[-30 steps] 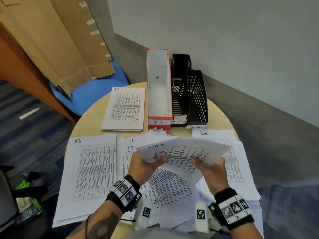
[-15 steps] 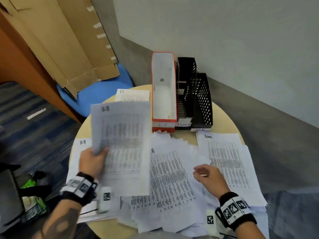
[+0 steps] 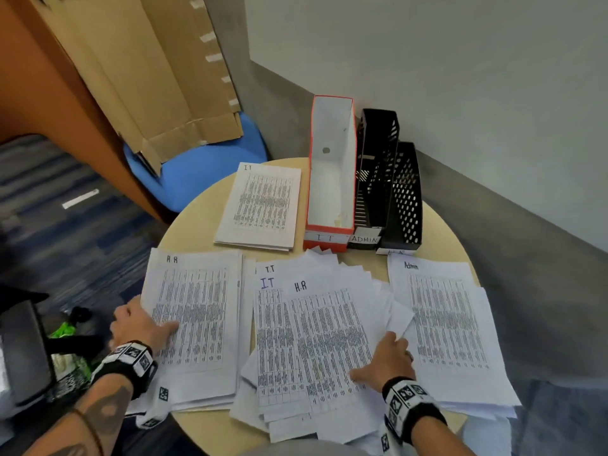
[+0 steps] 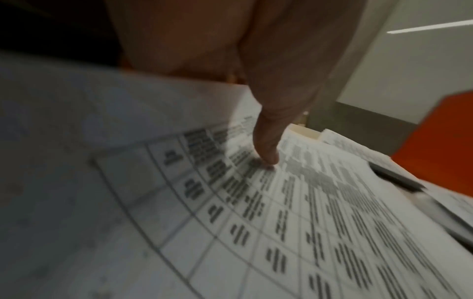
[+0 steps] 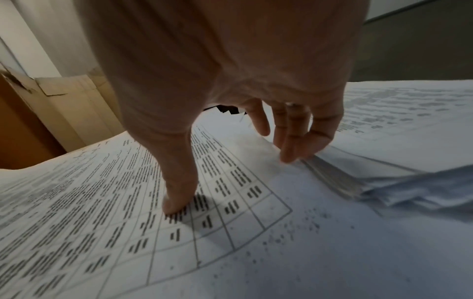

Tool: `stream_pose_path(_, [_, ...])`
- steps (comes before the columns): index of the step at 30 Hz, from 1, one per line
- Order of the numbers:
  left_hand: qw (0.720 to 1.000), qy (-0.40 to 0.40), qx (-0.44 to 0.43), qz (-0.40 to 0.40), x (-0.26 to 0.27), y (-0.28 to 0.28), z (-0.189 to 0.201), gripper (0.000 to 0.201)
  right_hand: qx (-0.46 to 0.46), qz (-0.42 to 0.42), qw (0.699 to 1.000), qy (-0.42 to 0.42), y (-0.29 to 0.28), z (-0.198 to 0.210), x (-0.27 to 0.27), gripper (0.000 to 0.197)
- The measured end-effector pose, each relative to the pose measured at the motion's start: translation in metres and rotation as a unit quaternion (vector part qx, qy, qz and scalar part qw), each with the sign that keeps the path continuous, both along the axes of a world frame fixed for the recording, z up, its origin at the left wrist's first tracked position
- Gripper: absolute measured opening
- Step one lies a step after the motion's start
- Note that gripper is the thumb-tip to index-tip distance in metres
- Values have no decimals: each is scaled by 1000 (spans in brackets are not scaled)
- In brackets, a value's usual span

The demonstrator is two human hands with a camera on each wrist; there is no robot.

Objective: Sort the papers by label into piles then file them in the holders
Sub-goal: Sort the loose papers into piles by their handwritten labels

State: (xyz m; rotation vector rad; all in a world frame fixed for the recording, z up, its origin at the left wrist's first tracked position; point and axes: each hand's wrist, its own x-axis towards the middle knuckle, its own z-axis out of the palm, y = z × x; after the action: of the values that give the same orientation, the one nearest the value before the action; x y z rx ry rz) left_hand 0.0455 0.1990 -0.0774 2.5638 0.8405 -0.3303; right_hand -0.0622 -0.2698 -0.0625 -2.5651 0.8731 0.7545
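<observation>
My left hand point(image 3: 141, 327) holds the left edge of an H-R sheet lying on top of the H-R pile point(image 3: 194, 317). Its thumb point(image 4: 268, 157) presses on the print, and the fingers are hidden under the paper. My right hand point(image 3: 385, 360) rests on the loose middle heap point(image 3: 322, 340), whose top sheet reads H-R. There the thumb point(image 5: 176, 202) presses down, while the straight fingers point(image 5: 289, 149) touch the edge of the Admin pile point(image 3: 444, 317). An IT pile point(image 3: 260, 205) lies at the back. Behind it stand the orange IT holder point(image 3: 332, 179) and the black Admin point(image 3: 375, 172) and H-R point(image 3: 406, 195) holders.
The round table point(image 3: 441, 232) stands in a corner by a grey wall. A blue chair point(image 3: 204, 172) with flattened cardboard point(image 3: 158, 77) leaning on it is behind the table on the left. A dark bag and green item point(image 3: 65, 334) lie on the floor.
My left hand carried an H-R sheet from the middle over to the left and laid it on the H-R pile. My right hand let go of it and dropped onto the middle heap.
</observation>
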Motion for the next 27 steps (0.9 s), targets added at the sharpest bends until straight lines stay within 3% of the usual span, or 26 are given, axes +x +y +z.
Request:
stream_pose_path(2, [996,-66,54,8,-4,-27,16,102,2,-16,1000,10,-6,-3,1,136])
stream_pose_path(4, [991,-107,69,-32,-8,-61,30,99,20,-36,999,11,-12,-5,1,128])
stream_pose_path(6, [988,-91,61,-111,-13,-93,33,87,28,-43,999,-2,-16,-4,0,104])
stream_pose_path(8, [981,-73,-45,-176,-19,-129,29,72,37,-59,997,-31,-17,-2,-2,97])
stream_pose_path(10, [956,-30,-180,-228,-30,-165,26,63,49,-75,995,-51,-16,-1,-3,104])
stream_pose_path(14, [907,57,-282,-306,-44,-217,12,61,94,-111,988,-46,-21,-1,-4,111])
stream_pose_path(16, [904,58,-310,-289,-47,-230,4,68,99,-103,989,-31,-27,0,-5,92])
stream_pose_path(18, [896,62,-333,-287,-49,-238,-1,75,90,-84,992,-24,-30,4,-7,43])
stream_pose_path(19, [890,68,-340,-296,-50,-240,-2,75,93,-80,992,-26,-30,5,-9,34])
stream_pose_path(21, [877,78,-349,-321,-53,-242,-5,68,102,-87,990,-37,-30,2,-11,42])
stream_pose_path(24, [861,83,-369,-338,-55,-240,-8,60,121,-105,985,-57,-38,2,-17,30])
stream_pose_path(27, [854,82,-385,-339,-55,-235,-10,63,166,-119,977,-58,-48,2,-21,42])
